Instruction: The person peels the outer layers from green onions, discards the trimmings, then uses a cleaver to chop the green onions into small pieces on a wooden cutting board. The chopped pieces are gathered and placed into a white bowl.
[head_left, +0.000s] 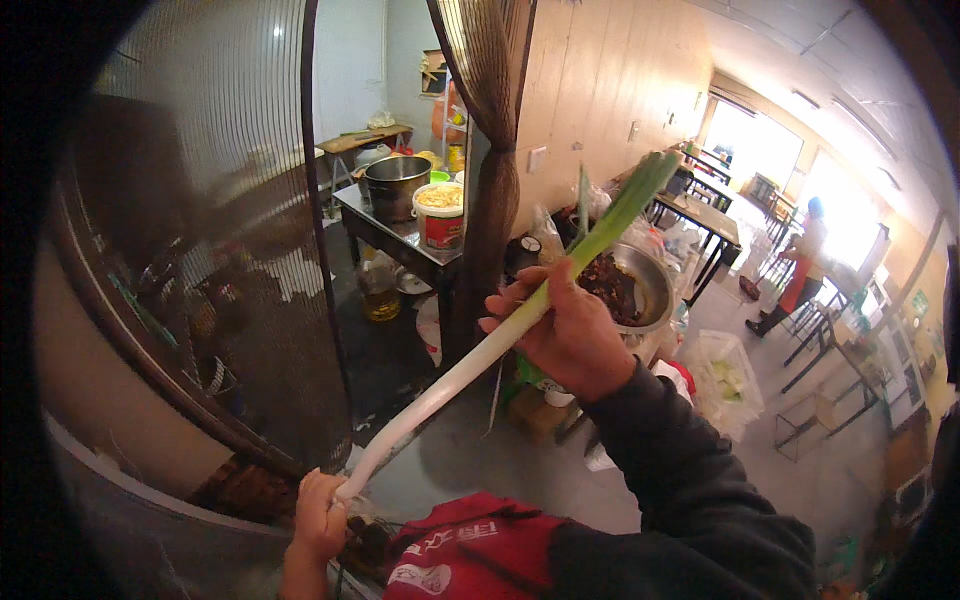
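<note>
A long leek or large green onion (442, 386) stretches diagonally in front of me, white at the lower left and green at the upper right. My left hand (321, 510) grips its white root end, low in the view. Around the pale green part near the leaves, my right hand (566, 326) is closed, some fingers spread behind the stalk. Just beyond the right hand stands a steel bowl (656, 300) holding dark, reddish-brown food. The red apron (480, 544) on my front bears white writing.
A mesh door curtain (491, 187) hangs ahead. Behind it, a table (390, 236) carries a deep metal pot (397, 180) and a bucket (441, 217) of yellowish food. A plastic crate (724, 382) sits on the floor at right. Farther off, a person (806, 255) stands among tables and stools.
</note>
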